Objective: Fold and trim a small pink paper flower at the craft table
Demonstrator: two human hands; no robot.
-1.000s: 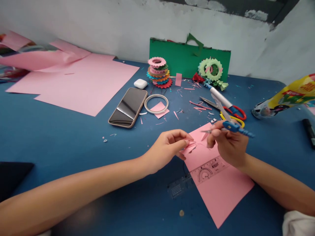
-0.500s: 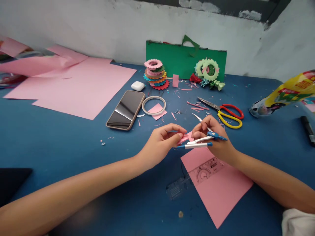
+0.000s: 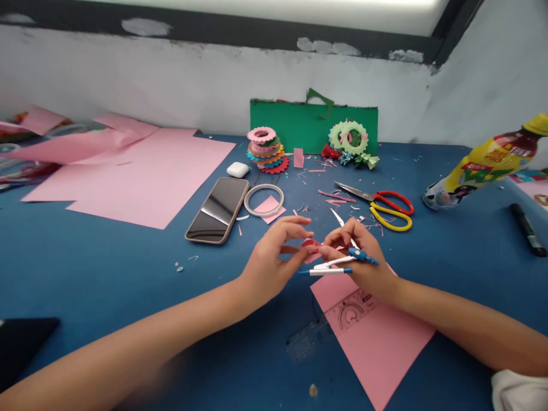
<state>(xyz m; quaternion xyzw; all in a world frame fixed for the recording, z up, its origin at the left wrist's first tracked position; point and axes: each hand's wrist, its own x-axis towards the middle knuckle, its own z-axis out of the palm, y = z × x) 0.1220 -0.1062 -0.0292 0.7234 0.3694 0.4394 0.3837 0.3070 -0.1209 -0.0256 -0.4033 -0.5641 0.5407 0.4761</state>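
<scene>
My left hand [image 3: 272, 265] pinches a small folded piece of pink paper [image 3: 313, 256] between thumb and fingertips, its other fingers raised. My right hand [image 3: 363, 260] meets it there, thumb and finger at the paper's right edge, while a white and blue compass [image 3: 356, 254] is tucked in the same hand. One leg of the compass carries a silver and blue pen [image 3: 327, 272]. Below, a pink sheet [image 3: 381, 348] lies on the table, partly under my right wrist, with a clear ruler [image 3: 349, 311] across its upper part. Much of the small paper is hidden by my fingers.
Scissors [image 3: 391, 212] with red and yellow handles lie beyond my right hand, near paper scraps. A phone [image 3: 218, 210], a tape roll [image 3: 264, 200] and stacked paper rings [image 3: 268, 149] stand farther left. A bottle [image 3: 483, 165] leans at right; large pink sheets [image 3: 141, 177] cover the back left.
The view has tilted up, showing more wall. My left fingers have spread and shifted on the small pink paper; my right hand still holds the compass.
</scene>
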